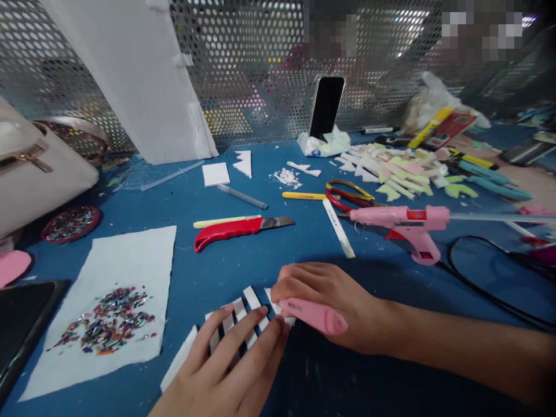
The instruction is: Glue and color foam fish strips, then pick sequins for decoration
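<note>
My left hand (237, 362) lies with its fingers spread over several white foam-like strips (252, 301) at the bottom centre, pressing them to the table. Closed around a pink marker (313, 315) is my right hand (330, 295), just to the right of the strips. The marker's blunt end points toward me, and its tip is hidden behind my fingers. Under my right hand, a white piece (271, 298) partly shows. Beyond my hands lie a red-handled utility knife (230, 233), a white marker (339, 227) and a yellow marker (304, 196).
A pink glue gun (399, 217) with a black cord is at right, beside scissors (347, 194) and piled foam offcuts (399, 168). At left are a paper sheet (130, 260) bearing beads, a bead dish (72, 224) and a bag (43, 168). A phone (326, 107) stands behind.
</note>
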`<state>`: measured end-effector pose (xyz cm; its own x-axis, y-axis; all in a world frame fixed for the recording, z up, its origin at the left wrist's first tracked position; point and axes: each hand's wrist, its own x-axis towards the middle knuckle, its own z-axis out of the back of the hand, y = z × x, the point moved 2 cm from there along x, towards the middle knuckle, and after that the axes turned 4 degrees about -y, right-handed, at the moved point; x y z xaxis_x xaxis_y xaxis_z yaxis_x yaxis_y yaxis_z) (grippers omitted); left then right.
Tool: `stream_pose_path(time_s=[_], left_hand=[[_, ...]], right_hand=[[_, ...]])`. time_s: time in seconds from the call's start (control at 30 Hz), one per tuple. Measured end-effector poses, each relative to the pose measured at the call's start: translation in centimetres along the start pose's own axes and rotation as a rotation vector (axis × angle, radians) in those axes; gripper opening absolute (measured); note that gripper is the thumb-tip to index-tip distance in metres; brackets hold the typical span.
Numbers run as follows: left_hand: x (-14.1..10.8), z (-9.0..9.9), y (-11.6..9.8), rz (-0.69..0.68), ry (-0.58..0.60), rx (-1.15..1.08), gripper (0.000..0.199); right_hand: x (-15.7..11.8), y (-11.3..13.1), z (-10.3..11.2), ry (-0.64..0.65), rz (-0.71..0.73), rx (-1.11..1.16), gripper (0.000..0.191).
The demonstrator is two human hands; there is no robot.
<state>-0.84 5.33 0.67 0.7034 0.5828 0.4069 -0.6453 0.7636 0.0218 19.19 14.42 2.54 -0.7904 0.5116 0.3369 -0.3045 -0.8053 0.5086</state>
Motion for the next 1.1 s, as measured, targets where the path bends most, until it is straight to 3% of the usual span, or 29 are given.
stream_pose_path(time_s=[0.37,0.77,0.87,1.1], left_hand=[[0.11,0.13,-0.17,-0.004,0.044,0.013,0.052],[0.72,0.54,-0.07,-0.008,0.048,-0.011,0.054],[0.80,0.59,-0.04,-0.011,0.028,-0.011,0.058],[0.62,0.45,-0.01,-0.008,0.011,-0.025,0.061]], right_hand=[[0.20,-0.23,-0.11,0.050,-0.079,0.059,0.014],[-0.03,-0.20,0.22,-0.035,-0.088,0.193,0.017],[-0.25,-0.27,0.37,-0.080,-0.061,0.248,0.015],[-0.23,0.22,0.23,-0.035,0.033,0.115,0.010]])
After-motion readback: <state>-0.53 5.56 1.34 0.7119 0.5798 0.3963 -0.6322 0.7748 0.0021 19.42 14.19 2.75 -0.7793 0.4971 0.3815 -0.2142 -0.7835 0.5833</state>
